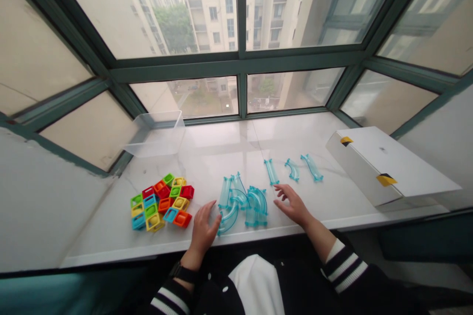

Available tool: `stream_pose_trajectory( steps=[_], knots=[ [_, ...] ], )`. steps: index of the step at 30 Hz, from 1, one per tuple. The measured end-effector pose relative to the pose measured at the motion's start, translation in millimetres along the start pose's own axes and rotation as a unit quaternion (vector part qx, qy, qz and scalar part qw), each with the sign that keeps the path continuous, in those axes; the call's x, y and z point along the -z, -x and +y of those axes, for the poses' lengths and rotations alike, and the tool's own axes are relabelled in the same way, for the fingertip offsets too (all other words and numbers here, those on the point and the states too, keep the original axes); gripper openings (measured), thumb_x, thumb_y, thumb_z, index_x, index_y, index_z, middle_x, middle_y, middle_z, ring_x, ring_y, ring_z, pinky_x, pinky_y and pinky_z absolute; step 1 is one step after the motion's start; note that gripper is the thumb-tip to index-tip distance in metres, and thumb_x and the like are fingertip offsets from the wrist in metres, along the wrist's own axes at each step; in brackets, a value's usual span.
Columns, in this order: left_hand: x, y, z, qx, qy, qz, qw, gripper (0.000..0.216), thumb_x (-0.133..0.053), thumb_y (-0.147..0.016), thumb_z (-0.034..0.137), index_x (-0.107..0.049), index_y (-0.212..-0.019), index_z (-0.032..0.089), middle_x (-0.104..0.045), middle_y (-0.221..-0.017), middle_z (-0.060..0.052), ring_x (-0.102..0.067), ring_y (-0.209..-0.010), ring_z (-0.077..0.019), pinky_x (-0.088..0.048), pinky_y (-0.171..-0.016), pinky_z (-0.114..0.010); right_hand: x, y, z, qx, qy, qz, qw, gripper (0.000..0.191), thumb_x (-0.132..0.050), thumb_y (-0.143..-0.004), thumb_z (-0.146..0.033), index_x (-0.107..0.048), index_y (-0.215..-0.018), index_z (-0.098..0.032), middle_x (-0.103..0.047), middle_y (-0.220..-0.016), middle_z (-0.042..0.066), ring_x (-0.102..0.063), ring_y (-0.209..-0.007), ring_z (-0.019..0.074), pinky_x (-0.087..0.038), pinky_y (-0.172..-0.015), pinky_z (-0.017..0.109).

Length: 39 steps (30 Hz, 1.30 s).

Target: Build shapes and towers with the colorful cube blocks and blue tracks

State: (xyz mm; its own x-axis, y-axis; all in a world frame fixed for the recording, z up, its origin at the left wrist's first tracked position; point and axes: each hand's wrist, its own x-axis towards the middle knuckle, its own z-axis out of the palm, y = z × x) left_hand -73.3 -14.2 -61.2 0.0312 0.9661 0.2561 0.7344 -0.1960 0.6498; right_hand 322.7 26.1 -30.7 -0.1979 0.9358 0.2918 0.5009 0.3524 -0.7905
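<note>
Clear blue plastic track pieces, some straight and some curved, lie in a loose pile on the white sill. My left hand rests at the pile's left side, fingers apart, by a curved track piece; whether it touches that piece I cannot tell. To the right of the pile, my right hand hovers with fingers spread and nothing in them. Its fingertips are close to the lower end of a straight track piece. Further right lie a short curved track piece and an S-shaped track piece.
Several red, yellow, green and blue plastic blocks are bunched on the left. Behind them stands a clear plastic bin. A white box with yellow-and-black tabs sits at the right. Green-framed windows close off the back.
</note>
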Motion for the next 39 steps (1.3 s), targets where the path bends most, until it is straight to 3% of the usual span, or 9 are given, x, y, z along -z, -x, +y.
stream_pose_trajectory(
  steps=[3, 5, 7, 13, 20, 27, 31, 35, 39],
  knots=[
    [3, 1, -2, -0.017, -0.007, -0.026, 0.999, 0.069, -0.065, -0.092, 0.059, -0.054, -0.148, 0.022, -0.063, -0.146, -0.015, -0.058, -0.138, -0.0349, -0.041, -0.119, -0.057, -12, 2, -10, 0.011, -0.015, -0.146, 0.989, 0.096, -0.087, -0.079, -0.044, -0.040, -0.162, -0.033, -0.051, -0.154, 0.014, -0.065, -0.121, 0.0308, -0.060, -0.099, 0.048],
    [4, 1, -4, -0.035, -0.020, -0.050, 0.998, 0.084, -0.074, -0.083, 0.064, -0.050, -0.153, 0.023, -0.059, -0.152, -0.016, -0.054, -0.142, -0.0372, -0.036, -0.122, -0.060, -20, 5, -10, 0.014, 0.003, -0.179, 0.984, 0.112, -0.094, -0.069, -0.043, -0.035, -0.165, -0.036, -0.044, -0.163, 0.014, -0.054, -0.140, 0.0368, -0.051, -0.114, 0.056],
    [5, 2, -5, -0.052, -0.040, -0.074, 0.995, 0.096, -0.081, -0.076, 0.063, -0.046, -0.156, 0.025, -0.054, -0.158, -0.016, -0.051, -0.145, -0.0383, -0.031, -0.126, -0.061, -27, 7, -6, 0.015, 0.023, -0.181, 0.983, 0.116, -0.096, -0.066, -0.040, -0.036, -0.165, -0.036, -0.043, -0.165, 0.014, -0.045, -0.149, 0.0396, -0.042, -0.120, 0.062],
    [1, 1, -3, -0.051, -0.057, -0.095, 0.993, 0.091, -0.081, -0.078, 0.054, -0.046, -0.156, 0.026, -0.053, -0.159, -0.015, -0.049, -0.148, -0.0359, -0.025, -0.129, -0.060, -41, 3, 5, 0.024, 0.049, -0.181, 0.982, 0.108, -0.093, -0.069, -0.034, -0.040, -0.163, -0.033, -0.048, -0.163, 0.015, -0.046, -0.149, 0.0407, -0.039, -0.121, 0.064],
    [-1, 0, -2, -0.018, -0.014, -0.077, 0.997, 0.084, -0.079, -0.081, 0.055, -0.049, -0.153, 0.024, -0.055, -0.157, -0.016, -0.049, -0.148, -0.0360, -0.024, -0.129, -0.061, -52, -15, 2, 0.047, 0.058, -0.186, 0.980, 0.107, -0.090, -0.073, -0.032, -0.036, -0.165, -0.032, -0.048, -0.163, 0.015, -0.047, -0.149, 0.0393, -0.039, -0.122, 0.062],
    [0, -6, -2, 0.094, 0.100, -0.029, 0.990, 0.067, -0.055, -0.098, 0.056, -0.046, -0.154, 0.020, -0.056, -0.154, -0.018, -0.051, -0.146, -0.0316, -0.036, -0.124, -0.056, -66, -23, -8, 0.052, 0.060, -0.170, 0.982, 0.101, -0.088, -0.076, -0.033, -0.038, -0.164, -0.032, -0.048, -0.161, 0.017, -0.048, -0.147, 0.0390, -0.042, -0.120, 0.062],
    [-1, -16, -1, 0.114, 0.107, 0.004, 0.988, 0.059, -0.050, -0.101, 0.049, -0.047, -0.151, 0.018, -0.059, -0.150, -0.018, -0.055, -0.143, -0.0293, -0.040, -0.122, -0.053, -61, -16, -15, 0.047, 0.036, -0.147, 0.987, 0.089, -0.082, -0.083, -0.035, -0.040, -0.162, -0.032, -0.047, -0.159, 0.014, -0.048, -0.146, 0.0358, -0.044, -0.120, 0.058],
    [1, -33, 0, 0.128, 0.063, 0.010, 0.990, 0.051, -0.044, -0.102, 0.041, -0.053, -0.145, 0.015, -0.063, -0.143, -0.019, -0.063, -0.132, -0.0272, -0.049, -0.113, -0.048, -57, -3, -16, 0.024, -0.020, -0.086, 0.996, 0.066, -0.068, -0.095, -0.037, -0.045, -0.157, -0.031, -0.051, -0.150, 0.014, -0.066, -0.118, 0.0282, -0.059, -0.102, 0.049],
    [5, -60, 3, 0.171, -0.035, -0.055, 0.983, 0.051, -0.047, -0.099, 0.036, -0.059, -0.140, 0.009, -0.070, -0.128, -0.020, -0.069, -0.116, -0.0266, -0.054, -0.103, -0.042, -61, 6, -14, 0.020, -0.040, -0.025, 0.999, 0.054, -0.061, -0.098, -0.034, -0.050, -0.150, -0.030, -0.056, -0.139, 0.013, -0.067, -0.100, 0.0247, -0.062, -0.091, 0.046]
  ],
)
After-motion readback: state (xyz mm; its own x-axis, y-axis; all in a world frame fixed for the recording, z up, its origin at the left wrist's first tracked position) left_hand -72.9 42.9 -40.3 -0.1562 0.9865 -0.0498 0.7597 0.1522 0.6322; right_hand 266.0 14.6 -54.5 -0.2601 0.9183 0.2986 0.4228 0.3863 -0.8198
